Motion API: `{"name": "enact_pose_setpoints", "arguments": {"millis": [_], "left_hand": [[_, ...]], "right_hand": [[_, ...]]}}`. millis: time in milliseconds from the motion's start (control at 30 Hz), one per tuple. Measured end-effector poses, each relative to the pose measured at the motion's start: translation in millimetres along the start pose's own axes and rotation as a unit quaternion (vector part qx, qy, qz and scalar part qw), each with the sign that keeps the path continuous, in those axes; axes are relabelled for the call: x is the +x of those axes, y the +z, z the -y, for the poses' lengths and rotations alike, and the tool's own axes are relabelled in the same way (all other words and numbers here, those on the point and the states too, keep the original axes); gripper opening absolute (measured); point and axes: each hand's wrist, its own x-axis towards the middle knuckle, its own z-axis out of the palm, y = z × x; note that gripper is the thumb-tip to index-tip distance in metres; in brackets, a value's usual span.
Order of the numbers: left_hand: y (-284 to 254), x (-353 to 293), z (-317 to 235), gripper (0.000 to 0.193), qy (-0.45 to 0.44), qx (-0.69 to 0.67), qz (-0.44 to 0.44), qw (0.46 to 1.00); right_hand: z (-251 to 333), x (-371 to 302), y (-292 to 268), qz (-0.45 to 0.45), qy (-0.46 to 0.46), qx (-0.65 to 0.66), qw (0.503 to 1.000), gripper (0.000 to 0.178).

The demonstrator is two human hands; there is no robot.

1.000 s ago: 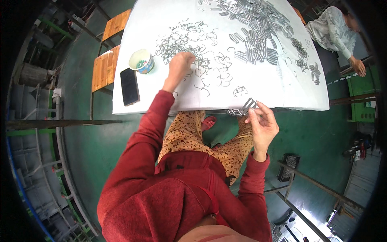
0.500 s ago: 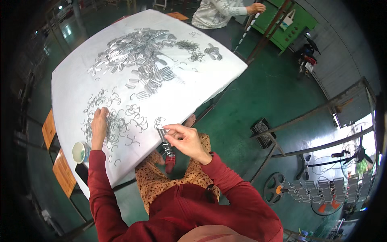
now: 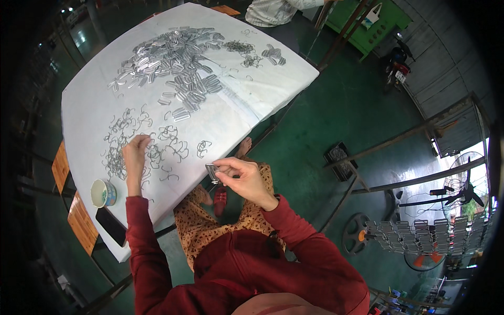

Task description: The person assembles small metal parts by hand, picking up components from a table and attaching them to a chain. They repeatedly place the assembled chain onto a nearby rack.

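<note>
My right hand (image 3: 242,179) is closed in a pinch on a small silver slotted metal piece (image 3: 211,170), just off the table's near edge. Over the scattered curved wire hooks (image 3: 170,137), my left hand (image 3: 135,157) has its thumb and fingers pressed together. A thin curved wire hook shows at those fingertips, partly hidden. A few hooks (image 3: 203,148) lie apart from the others, near my right hand. Farther back on the white-covered table (image 3: 220,126) is a large heap of silver slotted metal pieces (image 3: 157,56).
A paper cup (image 3: 98,193) and a dark phone (image 3: 111,227) sit at the table's left edge. Smaller clusters of hooks (image 3: 239,46) and metal pieces (image 3: 273,53) lie at the far right. Another person's sleeve (image 3: 270,11) shows beyond. A metal rack (image 3: 404,139) stands to the right.
My left hand has shifted slightly right among the hooks, its fingers now turned rightward. The metal piece in my right hand has tilted. The view has shifted, uncovering more of the phone.
</note>
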Motion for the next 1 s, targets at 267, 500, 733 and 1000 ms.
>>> {"name": "enact_pose_setpoints", "arguments": {"millis": [267, 500, 733, 1000], "left_hand": [[35.4, -87.7, -133.7, 0.01, 0.073, -0.329, 0.102, 0.936], [56.6, -96.3, -144.3, 0.011, 0.145, -0.242, 0.036, 0.959], [52.8, -99.9, -149.1, 0.005, 0.046, -0.414, 0.095, 0.904], [45.4, -113.7, -136.3, 0.007, 0.071, -0.393, 0.038, 0.916]], "right_hand": [[-17.1, -5.4, -4.0, -0.048, 0.089, 0.128, 0.987, 0.022], [-6.6, -1.4, 4.8, -0.096, 0.046, 0.128, 0.986, 0.024], [0.5, -7.8, 2.4, -0.067, -0.005, 0.006, 0.998, 0.046], [-38.5, 83.4, -2.5, 0.017, 0.07, -0.025, 0.997, 0.021]]}}
